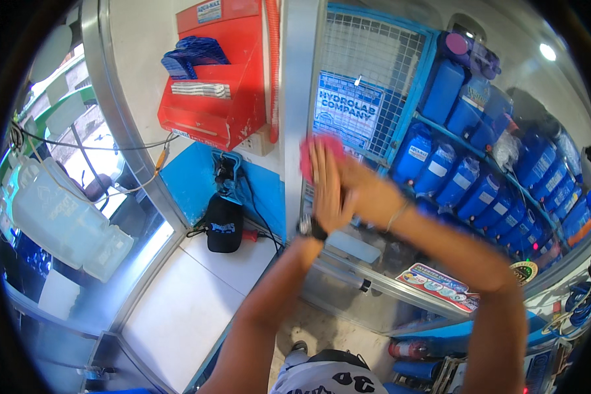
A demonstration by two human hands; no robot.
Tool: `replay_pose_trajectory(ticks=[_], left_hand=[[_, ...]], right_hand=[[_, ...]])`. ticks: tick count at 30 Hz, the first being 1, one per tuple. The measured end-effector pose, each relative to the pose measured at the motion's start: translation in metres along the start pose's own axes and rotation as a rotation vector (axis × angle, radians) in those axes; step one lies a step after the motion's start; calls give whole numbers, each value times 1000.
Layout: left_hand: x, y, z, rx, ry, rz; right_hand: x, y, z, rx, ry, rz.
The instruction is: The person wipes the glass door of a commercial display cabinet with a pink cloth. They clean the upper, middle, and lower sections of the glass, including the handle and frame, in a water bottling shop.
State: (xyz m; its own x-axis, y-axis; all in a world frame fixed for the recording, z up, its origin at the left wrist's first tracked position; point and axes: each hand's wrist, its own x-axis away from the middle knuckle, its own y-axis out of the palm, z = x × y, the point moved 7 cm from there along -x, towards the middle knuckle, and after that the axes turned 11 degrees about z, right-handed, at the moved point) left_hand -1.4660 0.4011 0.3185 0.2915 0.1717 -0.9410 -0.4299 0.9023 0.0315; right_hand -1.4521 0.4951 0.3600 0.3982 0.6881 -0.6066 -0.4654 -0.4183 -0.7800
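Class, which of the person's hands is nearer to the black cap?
Left: the left hand is right of the black cap, slightly higher; the right hand is farther right.

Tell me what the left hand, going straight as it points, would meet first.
The pink cloth, which the left hand touches; behind it, probably the metal post or glass, though depth is unclear.

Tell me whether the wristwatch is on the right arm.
No, the wristwatch is on the left arm; the right arm wears a bracelet.
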Motion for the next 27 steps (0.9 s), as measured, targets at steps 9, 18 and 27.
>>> replay_pose_trajectory(ticks=[9, 18, 27], left_hand=[[-366, 16, 111, 129, 363, 253], [8, 3, -7, -99, -103, -119], [113, 39, 2, -284, -126, -493]], right_hand=[[-200, -269, 3, 846, -420, 516], [14, -3, -18, 507, -140, 18], [117, 6, -6, 120, -146, -202]])
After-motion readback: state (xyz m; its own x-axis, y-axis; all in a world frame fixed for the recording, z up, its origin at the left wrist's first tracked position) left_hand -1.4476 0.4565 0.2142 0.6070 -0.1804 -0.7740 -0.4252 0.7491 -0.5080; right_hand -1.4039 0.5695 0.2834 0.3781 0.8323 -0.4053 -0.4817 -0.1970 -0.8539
